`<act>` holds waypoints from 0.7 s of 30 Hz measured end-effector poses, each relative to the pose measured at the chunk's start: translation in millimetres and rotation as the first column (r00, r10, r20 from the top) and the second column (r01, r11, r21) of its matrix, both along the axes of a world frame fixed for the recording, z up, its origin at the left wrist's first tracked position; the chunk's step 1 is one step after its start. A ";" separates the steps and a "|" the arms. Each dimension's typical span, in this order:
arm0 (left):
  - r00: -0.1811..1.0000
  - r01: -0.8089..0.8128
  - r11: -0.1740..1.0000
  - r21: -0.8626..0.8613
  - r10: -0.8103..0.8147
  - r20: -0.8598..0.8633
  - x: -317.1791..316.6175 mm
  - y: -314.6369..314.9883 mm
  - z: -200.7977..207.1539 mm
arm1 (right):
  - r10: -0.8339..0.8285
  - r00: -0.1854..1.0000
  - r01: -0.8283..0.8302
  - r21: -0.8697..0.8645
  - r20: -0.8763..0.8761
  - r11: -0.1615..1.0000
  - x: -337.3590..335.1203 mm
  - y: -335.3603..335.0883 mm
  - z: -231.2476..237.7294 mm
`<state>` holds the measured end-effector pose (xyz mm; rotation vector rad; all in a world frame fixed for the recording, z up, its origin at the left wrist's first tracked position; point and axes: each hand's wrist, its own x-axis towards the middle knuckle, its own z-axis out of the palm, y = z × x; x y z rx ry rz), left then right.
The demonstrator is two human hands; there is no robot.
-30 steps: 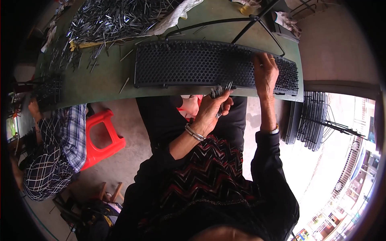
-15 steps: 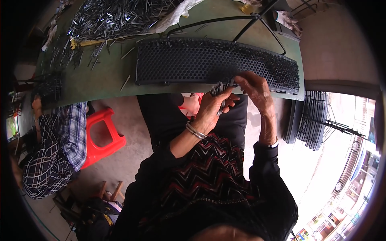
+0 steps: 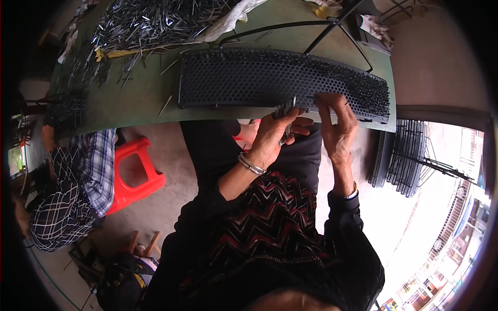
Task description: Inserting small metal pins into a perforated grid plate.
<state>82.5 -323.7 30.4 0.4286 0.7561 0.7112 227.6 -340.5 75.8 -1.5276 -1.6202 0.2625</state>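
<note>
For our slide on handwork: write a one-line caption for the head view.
Left hand holds a bundle of metal pins; right hand touches the black perforated panel.

a long perforated panel (image 3: 270,78) is laid across the near part of the tabletop (image 3: 135,101), with a heap of metal pins (image 3: 150,20) piled behind it to the left and loose pins scattered between. the left hand (image 3: 272,135), with a bundle of pins (image 3: 284,111) held in it, and the right hand (image 3: 337,127) just beside it are placed at the panel's near edge. a stool (image 3: 135,176) is set on the floor left of the person's legs, and a stack of panels (image 3: 402,158) is stood below the tabletop's right end.
</note>
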 end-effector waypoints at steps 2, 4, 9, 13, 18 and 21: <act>0.998 -0.026 0.999 -0.036 0.028 0.063 -0.4 2.3 -9.2 | 0.124 0.981 -0.134 0.059 0.147 0.989 -4.7 -7.8 -12.2; 0.990 -0.046 0.996 -0.075 0.055 0.128 1.0 6.7 -8.9 | 0.158 0.929 -0.197 0.084 0.335 0.977 -9.3 -11.2 -13.9; 0.994 -0.066 0.991 -0.113 0.075 0.075 -0.9 13.7 -7.8 | 0.170 0.927 -0.209 0.085 0.333 0.974 -7.7 -14.4 -17.4; 0.998 -0.047 0.997 -0.060 0.045 -0.033 -0.5 10.4 4.1 | -0.036 0.936 -0.053 -0.242 -0.351 0.969 0.1 -15.7 -23.4; 0.995 0.064 0.994 0.083 -0.057 -0.083 -0.7 3.4 6.2 | -0.119 0.855 -0.157 -0.470 -0.506 0.869 16.1 5.1 -14.6; 0.992 0.048 0.992 0.113 -0.034 -0.123 1.2 -1.3 1.2 | -0.087 0.850 -0.220 -0.501 -0.519 0.837 18.3 8.2 -18.8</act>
